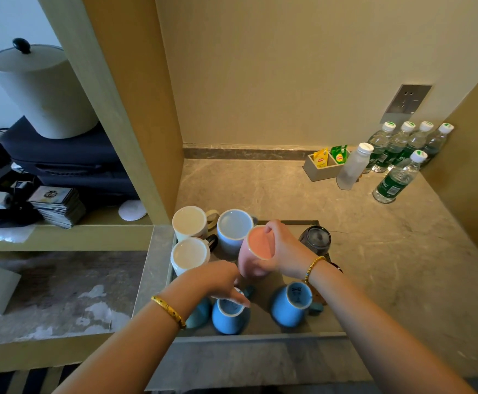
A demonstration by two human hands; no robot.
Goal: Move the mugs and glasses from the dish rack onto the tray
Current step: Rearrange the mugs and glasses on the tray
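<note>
Right grip: the right hand [282,248] is wrapped around the pink mug [256,253]. It holds the mug tipped, with the open mouth facing up toward the camera. The mug is lifted a little above the tray [329,322].
Left grip: the left hand [222,280] reaches down to a blue mug [229,315] at the front of the tray. The fingers curl over its upturned bottom and touch it.
Other blue mug: a second blue mug [290,304] sits upside down just to the right, under the right wrist.
Back mugs: two white mugs [189,223] [189,254] stand mouth up at the left of the tray. A pale blue mug [235,230] stands beside them, just behind the pink mug.
Glass: a dark glass [316,240] stands at the right back of the tray, behind the right hand.
Tray: it lies on the stone surface [274,189], near the front edge.
Far corner: water bottles [397,149] and a small box of tea bags [321,164] stand well apart from the tray.
Wrists: a gold bangle [169,309] is on the left, a bead bracelet [311,268] on the right.
</note>
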